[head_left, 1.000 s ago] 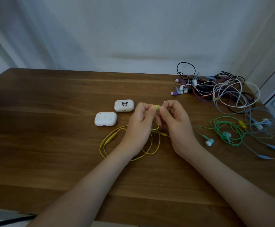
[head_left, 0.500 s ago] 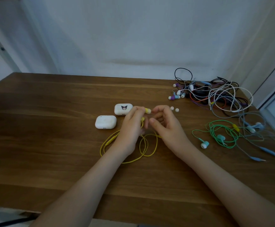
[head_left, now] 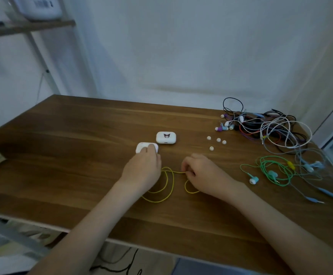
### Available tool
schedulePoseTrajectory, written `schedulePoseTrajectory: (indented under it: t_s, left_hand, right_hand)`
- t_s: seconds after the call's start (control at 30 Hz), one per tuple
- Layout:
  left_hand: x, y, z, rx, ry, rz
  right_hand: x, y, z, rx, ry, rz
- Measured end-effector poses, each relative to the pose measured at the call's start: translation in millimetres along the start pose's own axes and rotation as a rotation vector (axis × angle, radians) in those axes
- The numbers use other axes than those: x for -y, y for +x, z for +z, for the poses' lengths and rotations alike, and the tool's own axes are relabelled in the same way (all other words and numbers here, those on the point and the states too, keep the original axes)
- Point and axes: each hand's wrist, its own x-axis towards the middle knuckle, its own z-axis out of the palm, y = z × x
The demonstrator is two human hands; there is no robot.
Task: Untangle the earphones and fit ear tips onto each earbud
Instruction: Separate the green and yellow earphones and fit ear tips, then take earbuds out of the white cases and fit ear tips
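Note:
The yellow earphones (head_left: pixel 169 183) lie in loose loops on the wooden table (head_left: pixel 82 155) between my hands. My right hand (head_left: pixel 201 170) pinches the yellow cable at its fingertips. From there the cable runs straight to the left and disappears under my left hand (head_left: pixel 143 167), which seems to grip it. The left fingertips reach onto a plain white case (head_left: pixel 142 146). Both yellow earbuds are hidden. Several small white ear tips (head_left: pixel 218 139) lie loose beyond my right hand.
A white case with a cartoon face (head_left: pixel 166 137) stands behind the plain one. Green earphones (head_left: pixel 272 171) lie at the right, pale blue earphones (head_left: pixel 310 165) further right. A tangled pile of earphones (head_left: pixel 270 130) fills the back right corner. The table's front edge (head_left: pixel 161 247) is near.
Both hands came down from holding a yellow earbud up together and now sit apart on the table. The earbud is out of sight. The view has tilted up and back.

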Motion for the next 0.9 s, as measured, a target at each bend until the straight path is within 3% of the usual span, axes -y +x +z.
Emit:
schedulePoseTrajectory:
  t_s: [0.13,0.37,0.6,0.77,0.9]
  left_hand:
    - [-14.1,-9.8,6.4,0.117,-0.021,0.034]
    - [-79.6,-6.7,20.5,0.297,-0.110,0.144]
    - [-160.4,3.4,45.5,0.440,-0.357,0.449]
    - [-183.3,10.9,58.0,0.321,-0.287,0.624]
    - [-169.8,18.1,51.2,0.097,-0.101,0.668]
  right_hand:
    - [-18.3,-13.5,-9.4,0.014,-0.010,0.059]
    - [-59.9,-48.9,-33.0,-0.104,-0.085,0.197]
    - [-89.8,-79.7,-62.4,-0.287,-0.180,0.381]
    - [-101.5,-89.0,-80.2,-0.298,-0.263,0.523]
    - [-88.8,-75.9,-85.4,-0.362,-0.202,0.431]
